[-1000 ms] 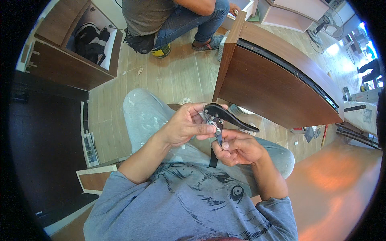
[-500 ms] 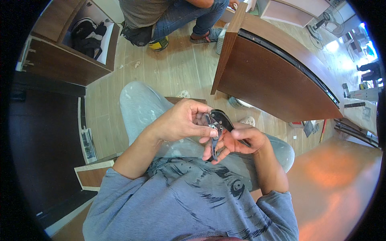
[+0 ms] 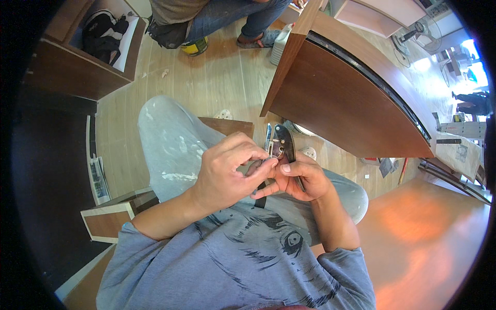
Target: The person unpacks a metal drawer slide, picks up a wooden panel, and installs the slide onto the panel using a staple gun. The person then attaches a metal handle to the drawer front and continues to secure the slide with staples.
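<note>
My two hands meet over my lap. My right hand [image 3: 298, 179] grips a dark, narrow handled tool [image 3: 284, 144] that sticks up and away from me, with a shiny metal strip along its left side. My left hand [image 3: 227, 173] pinches a small part at the tool's lower end with thumb and fingertips, touching my right thumb. The small part is mostly hidden by the fingers. Below the hands are my grey, paint-flecked trousers [image 3: 170, 139] and grey printed shirt [image 3: 237, 258].
A large brown wooden panel [image 3: 351, 103] leans just beyond the hands to the right. Another person [image 3: 217, 15] crouches at the top by a yellow can [image 3: 195, 47] and a white bottle [image 3: 282, 44]. A brown cabinet [image 3: 77, 72] stands at left, a small wooden box [image 3: 111, 219] beside my left arm.
The tool has swung from lying sideways to pointing up and away from me. Both hands stayed together on it, with the left fingers closing onto its lower end.
</note>
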